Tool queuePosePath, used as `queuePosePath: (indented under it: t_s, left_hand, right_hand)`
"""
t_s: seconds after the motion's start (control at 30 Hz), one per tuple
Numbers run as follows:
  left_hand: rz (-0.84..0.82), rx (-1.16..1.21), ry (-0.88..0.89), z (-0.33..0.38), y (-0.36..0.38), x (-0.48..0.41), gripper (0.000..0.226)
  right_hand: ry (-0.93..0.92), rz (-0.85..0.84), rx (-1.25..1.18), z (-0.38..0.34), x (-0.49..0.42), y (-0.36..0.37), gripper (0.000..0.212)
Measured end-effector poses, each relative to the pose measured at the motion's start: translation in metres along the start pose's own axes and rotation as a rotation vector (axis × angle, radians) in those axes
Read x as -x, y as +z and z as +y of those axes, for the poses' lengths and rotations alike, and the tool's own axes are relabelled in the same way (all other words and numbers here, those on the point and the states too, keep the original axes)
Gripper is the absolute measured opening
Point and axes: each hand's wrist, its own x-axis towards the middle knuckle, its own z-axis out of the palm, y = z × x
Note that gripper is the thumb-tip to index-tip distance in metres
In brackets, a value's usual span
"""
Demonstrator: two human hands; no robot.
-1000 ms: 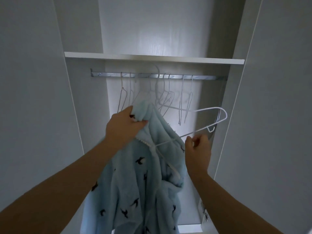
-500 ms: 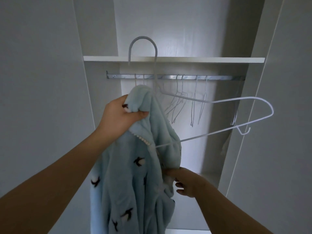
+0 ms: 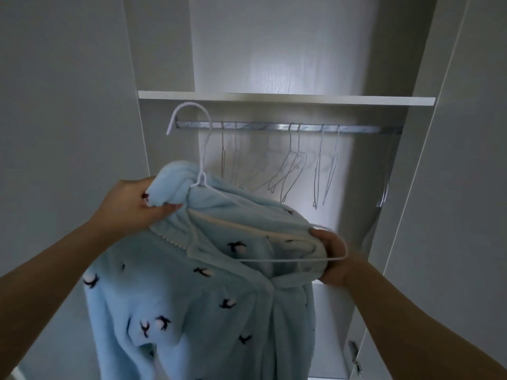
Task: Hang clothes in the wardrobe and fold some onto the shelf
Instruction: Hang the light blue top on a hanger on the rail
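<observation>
A light blue fleece robe (image 3: 192, 303) with small dark bird prints hangs in front of the open wardrobe. A white wire hanger (image 3: 203, 171) sits inside its shoulders, with the hook up in front of the left end of the metal rail (image 3: 356, 129). My left hand (image 3: 134, 207) grips the robe's collar at the left shoulder. My right hand (image 3: 332, 256) holds the robe's right shoulder together with the hanger's right end. The hanger's left arm is hidden under the fabric.
Several bare wire hangers (image 3: 293, 171) hang along the rail. A white shelf (image 3: 285, 97) runs just above the rail. The wardrobe doors stand open at the left (image 3: 63, 133) and the right (image 3: 466, 160), with a hinge (image 3: 354, 352) low on the right.
My right hand came up from under the robe and pulled its right shoulder over the hanger's free end. The hanger now lies inside the robe, and its hook has dropped to rail height.
</observation>
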Motion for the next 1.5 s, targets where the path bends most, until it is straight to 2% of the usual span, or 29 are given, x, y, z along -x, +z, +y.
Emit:
queuePosePath:
  t_s: [0.07,0.13,0.23,0.3,0.4,0.5,0.57,0.67,0.83,0.93,1.0,1.1,1.2,1.3,1.4,1.5]
  left_hand:
    - [0.000,-0.106,0.053,-0.003,0.000,0.003,0.066]
    - [0.028,-0.189,0.112,-0.005,0.004,0.005,0.070]
    - [0.052,-0.206,0.092,-0.001,0.013,0.009,0.072]
    - [0.068,-0.162,0.001,0.005,0.021,0.011,0.072]
    - [0.054,-0.040,-0.080,0.016,0.035,0.014,0.069]
    - [0.077,-0.009,-0.084,0.027,0.044,0.015,0.080]
    - [0.137,-0.050,-0.086,0.028,0.050,0.016,0.077]
    - [0.175,-0.109,-0.047,0.034,0.054,0.022,0.059]
    - [0.161,-0.366,0.277,0.044,0.060,0.036,0.042]
    - [0.110,-0.454,0.342,0.054,0.067,0.038,0.037]
    - [0.125,-0.507,0.362,0.059,0.072,0.035,0.025]
    - [0.106,-0.502,0.317,0.063,0.076,0.032,0.043]
    - [0.074,-0.526,0.260,0.065,0.080,0.028,0.046]
    - [0.019,-0.504,0.057,0.062,0.078,0.018,0.044]
    - [0.085,-0.223,-0.117,0.044,0.069,0.015,0.043]
    - [0.128,0.046,-0.177,0.032,0.064,0.018,0.028]
  right_hand:
    - [0.023,-0.028,0.005,-0.006,0.002,-0.005,0.048]
    - [0.035,-0.091,0.042,-0.010,0.004,-0.008,0.065]
    - [0.038,-0.093,0.133,-0.012,0.010,-0.005,0.065]
    - [-0.014,0.041,0.157,-0.012,0.012,0.000,0.054]
    - [-0.177,0.370,0.176,-0.008,0.010,0.004,0.032]
    - [-0.359,0.676,0.435,-0.002,0.009,0.002,0.028]
    - [-0.459,0.776,0.601,0.000,0.010,-0.002,0.025]
    - [-0.525,0.858,0.741,0.000,0.012,-0.003,0.025]
    - [-0.581,0.900,0.788,-0.001,0.009,0.003,0.032]
    - [-0.640,0.871,0.756,0.003,0.008,0.020,0.034]
    - [-0.684,0.834,0.732,0.005,0.007,0.032,0.032]
    - [-0.730,0.755,0.707,0.011,0.004,0.047,0.029]
    - [-0.693,0.691,0.735,0.017,0.000,0.056,0.030]
    - [-0.657,0.679,0.774,0.007,0.003,0.052,0.033]
    - [-0.646,0.802,0.771,-0.017,0.012,0.021,0.039]
    - [-0.538,0.862,0.764,-0.025,0.013,-0.005,0.044]
